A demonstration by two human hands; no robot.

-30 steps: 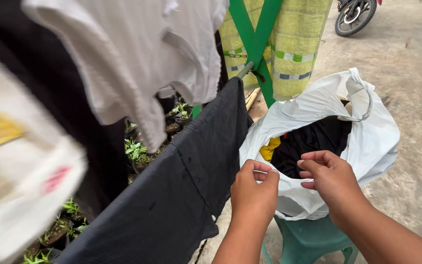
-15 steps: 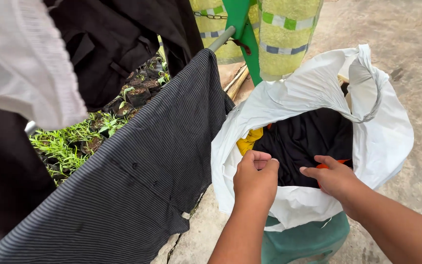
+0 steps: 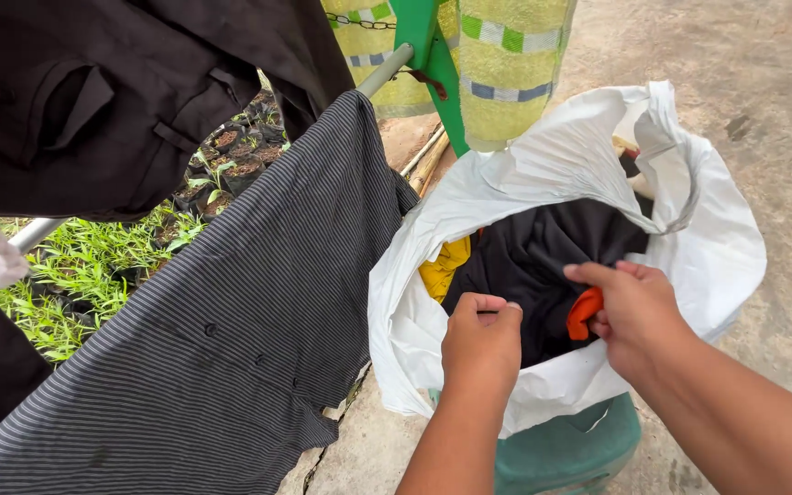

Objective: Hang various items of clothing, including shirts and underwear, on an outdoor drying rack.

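Your left hand (image 3: 480, 341) is curled shut, pinching something small I cannot make out, at the near rim of the white bag (image 3: 543, 174). Your right hand (image 3: 632, 310) pinches an orange cloth (image 3: 584, 313) on the dark clothes (image 3: 543, 252) inside. The bag sits on a green stool (image 3: 566, 454).

Bag mouth (image 3: 543, 174) open above; striped shirt (image 3: 258, 321) crowds its left
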